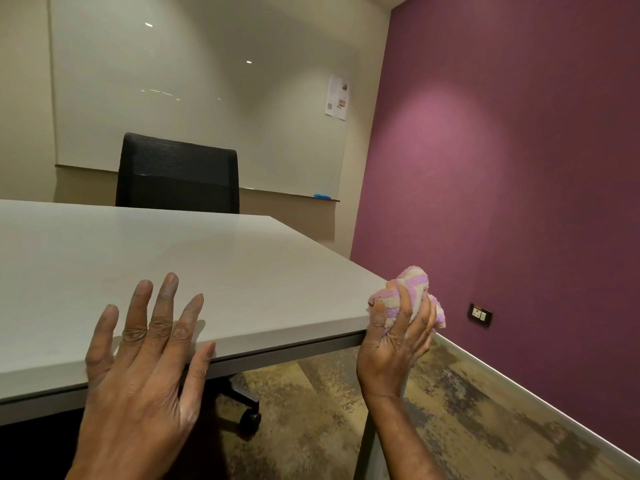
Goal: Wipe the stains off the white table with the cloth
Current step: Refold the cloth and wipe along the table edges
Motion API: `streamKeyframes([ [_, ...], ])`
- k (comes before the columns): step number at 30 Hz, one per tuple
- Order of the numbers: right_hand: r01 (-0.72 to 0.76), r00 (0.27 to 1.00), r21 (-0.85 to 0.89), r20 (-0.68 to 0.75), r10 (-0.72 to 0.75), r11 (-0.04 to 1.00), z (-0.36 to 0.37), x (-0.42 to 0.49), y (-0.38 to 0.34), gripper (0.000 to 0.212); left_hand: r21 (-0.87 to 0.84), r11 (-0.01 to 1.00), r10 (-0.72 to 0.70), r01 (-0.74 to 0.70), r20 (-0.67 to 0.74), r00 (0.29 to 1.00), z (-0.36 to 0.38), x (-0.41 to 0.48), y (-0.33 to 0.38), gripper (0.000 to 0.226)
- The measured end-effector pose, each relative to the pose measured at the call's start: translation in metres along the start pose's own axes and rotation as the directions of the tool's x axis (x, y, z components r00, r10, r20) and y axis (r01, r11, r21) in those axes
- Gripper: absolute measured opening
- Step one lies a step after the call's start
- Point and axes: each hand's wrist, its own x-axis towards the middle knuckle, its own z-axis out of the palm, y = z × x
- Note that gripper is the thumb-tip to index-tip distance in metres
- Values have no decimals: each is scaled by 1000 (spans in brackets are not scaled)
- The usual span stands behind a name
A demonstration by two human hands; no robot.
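The pink-and-cream striped cloth (414,287) is bunched in the right hand (393,351), fingers (408,308) clamped round it, in the air just off the corner of the white desk (225,258) at 3 o'clock. The left hand (145,368) lies over the near edge at 7 o'clock, fingers straight and apart. The terry looks soft and light; a palm-held wad should flatten under pressure.
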Motion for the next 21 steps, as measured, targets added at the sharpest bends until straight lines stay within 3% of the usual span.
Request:
streamKeyframes([
  [7, -182, 983, 37, 15, 182, 983, -5, 9, -10, 72, -26, 1000, 1, 0, 24, 1000, -1, -1, -3, 60],
  [15, -474, 881, 124, 83, 467, 872, -11, 38, -19, 77, -68, 998, 4, 1, 77, 997, -10, 1, -2, 59],
  [21, -526, 849, 107, 117, 515, 843, -15, 39, -25, 76, -53, 998, -14, 19, 95, 995, -14, 3, 0, 59],
])
